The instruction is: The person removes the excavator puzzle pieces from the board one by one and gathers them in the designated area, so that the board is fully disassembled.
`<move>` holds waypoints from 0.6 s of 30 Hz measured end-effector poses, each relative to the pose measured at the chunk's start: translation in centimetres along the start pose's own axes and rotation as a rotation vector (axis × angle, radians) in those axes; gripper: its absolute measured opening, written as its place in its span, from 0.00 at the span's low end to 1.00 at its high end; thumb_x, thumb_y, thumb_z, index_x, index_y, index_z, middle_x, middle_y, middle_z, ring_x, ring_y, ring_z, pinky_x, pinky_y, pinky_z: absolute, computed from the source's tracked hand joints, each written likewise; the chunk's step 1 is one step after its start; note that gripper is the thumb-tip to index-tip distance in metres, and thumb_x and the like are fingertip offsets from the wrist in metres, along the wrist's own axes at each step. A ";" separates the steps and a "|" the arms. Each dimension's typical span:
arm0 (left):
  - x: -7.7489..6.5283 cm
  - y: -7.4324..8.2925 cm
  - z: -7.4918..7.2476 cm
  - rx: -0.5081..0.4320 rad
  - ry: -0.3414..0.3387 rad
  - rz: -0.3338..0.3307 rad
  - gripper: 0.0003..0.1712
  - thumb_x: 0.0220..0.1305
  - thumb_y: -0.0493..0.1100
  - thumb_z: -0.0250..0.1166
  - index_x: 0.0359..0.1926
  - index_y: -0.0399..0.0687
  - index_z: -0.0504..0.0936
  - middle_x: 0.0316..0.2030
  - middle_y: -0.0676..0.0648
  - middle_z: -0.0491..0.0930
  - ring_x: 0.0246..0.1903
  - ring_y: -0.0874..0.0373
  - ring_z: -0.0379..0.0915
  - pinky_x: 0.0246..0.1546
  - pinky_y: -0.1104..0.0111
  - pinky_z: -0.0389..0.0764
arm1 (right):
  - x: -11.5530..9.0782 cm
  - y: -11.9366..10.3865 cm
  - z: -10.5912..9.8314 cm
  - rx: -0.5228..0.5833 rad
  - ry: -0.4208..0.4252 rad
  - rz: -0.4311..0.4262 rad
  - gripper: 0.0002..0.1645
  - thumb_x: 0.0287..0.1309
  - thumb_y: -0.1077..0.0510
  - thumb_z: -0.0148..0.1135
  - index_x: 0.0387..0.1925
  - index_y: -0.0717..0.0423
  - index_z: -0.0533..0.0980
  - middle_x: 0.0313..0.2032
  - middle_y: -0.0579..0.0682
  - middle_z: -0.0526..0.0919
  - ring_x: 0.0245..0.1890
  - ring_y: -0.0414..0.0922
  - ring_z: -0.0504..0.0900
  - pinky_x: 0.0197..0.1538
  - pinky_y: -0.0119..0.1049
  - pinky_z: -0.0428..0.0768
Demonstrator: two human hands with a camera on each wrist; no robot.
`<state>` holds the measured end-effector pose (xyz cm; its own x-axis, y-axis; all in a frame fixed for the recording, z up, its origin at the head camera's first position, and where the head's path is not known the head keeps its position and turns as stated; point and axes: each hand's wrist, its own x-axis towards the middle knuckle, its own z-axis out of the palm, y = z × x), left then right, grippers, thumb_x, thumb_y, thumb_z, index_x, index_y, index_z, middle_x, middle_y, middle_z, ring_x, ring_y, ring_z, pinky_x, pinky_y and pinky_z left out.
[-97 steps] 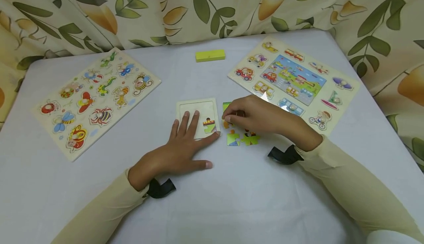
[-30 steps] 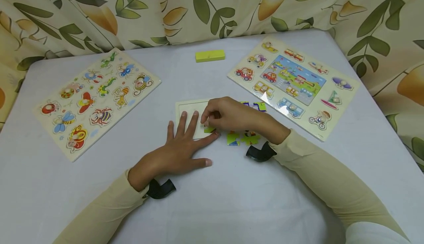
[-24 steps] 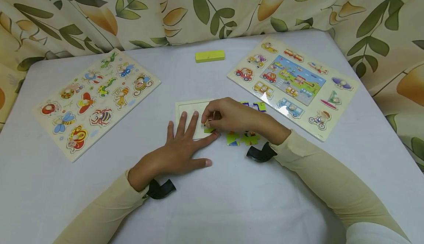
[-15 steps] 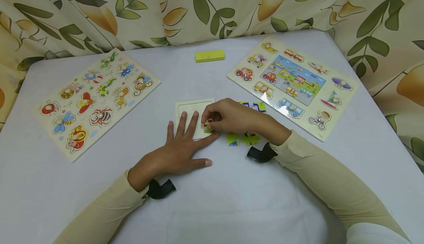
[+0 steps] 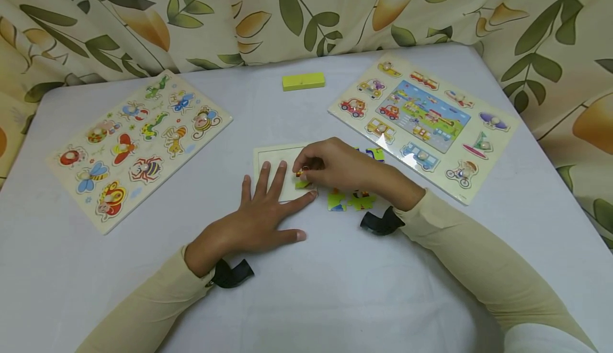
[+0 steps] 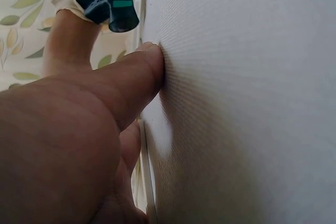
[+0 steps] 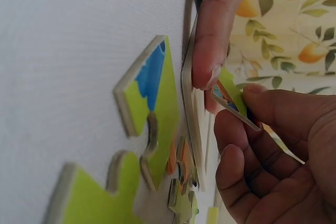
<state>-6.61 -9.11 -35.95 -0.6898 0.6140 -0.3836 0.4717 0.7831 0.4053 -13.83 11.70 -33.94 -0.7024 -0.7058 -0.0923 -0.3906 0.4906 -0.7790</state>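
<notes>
My left hand (image 5: 261, 220) lies with its fingers spread over the lower left of a small pale puzzle tray (image 5: 280, 156); its index fingertip is at the tray's lower right corner. Above that corner, my right hand (image 5: 342, 164) pinches a green jigsaw piece (image 7: 233, 92) between thumb and fingers. The piece is held tilted in the right wrist view, close to the left index finger (image 7: 210, 45). Just right of the tray lie several loose jigsaw pieces, among them a green and blue piece (image 5: 337, 200) and a green piece (image 5: 362, 200); others are partly hidden under my right hand.
An insect peg puzzle board (image 5: 158, 140) lies at the left and a vehicle peg puzzle board (image 5: 431, 129) at the back right. A yellow-green block (image 5: 303, 81) sits near the back edge of the white-covered table (image 5: 306, 300). Behind hangs a leaf-patterned curtain (image 5: 306, 12).
My right hand has moved left from the loose pieces to the tray's lower right corner, and lately shifted slightly with the piece now tilted. My left hand stays almost in place.
</notes>
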 end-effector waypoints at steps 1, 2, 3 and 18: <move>0.0 0.0 0.0 -0.001 -0.001 -0.001 0.41 0.64 0.68 0.56 0.75 0.74 0.52 0.72 0.40 0.15 0.66 0.39 0.01 0.58 0.35 0.19 | 0.0 0.0 0.0 -0.002 0.002 0.001 0.05 0.61 0.64 0.65 0.39 0.56 0.83 0.33 0.42 0.84 0.32 0.41 0.78 0.38 0.36 0.75; 0.0 0.0 0.0 -0.003 0.000 0.000 0.41 0.65 0.68 0.56 0.75 0.74 0.52 0.72 0.40 0.15 0.66 0.39 0.01 0.58 0.35 0.19 | -0.1 0.0 -0.1 -0.003 0.004 0.002 0.05 0.61 0.64 0.65 0.39 0.56 0.83 0.33 0.43 0.84 0.32 0.41 0.77 0.38 0.36 0.75; 0.0 -0.1 0.0 -0.003 0.002 0.002 0.41 0.65 0.68 0.56 0.75 0.74 0.52 0.72 0.40 0.15 0.66 0.39 0.01 0.58 0.35 0.19 | -0.2 0.1 -0.1 -0.004 0.007 0.002 0.05 0.61 0.64 0.65 0.39 0.56 0.83 0.34 0.43 0.84 0.32 0.41 0.77 0.38 0.36 0.75; -0.1 0.0 0.0 -0.007 0.003 0.009 0.41 0.65 0.68 0.56 0.75 0.74 0.52 0.72 0.39 0.15 0.67 0.39 0.02 0.59 0.34 0.20 | -1.8 0.6 -1.5 -0.059 0.016 0.014 0.10 0.65 0.66 0.60 0.43 0.55 0.83 0.40 0.44 0.83 0.31 0.41 0.77 0.35 0.37 0.76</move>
<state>-6.50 -9.15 -35.90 -0.6874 0.6207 -0.3771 0.4740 0.7768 0.4146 -13.70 14.05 -33.26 -0.7175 -0.6904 -0.0924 -0.4146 0.5299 -0.7398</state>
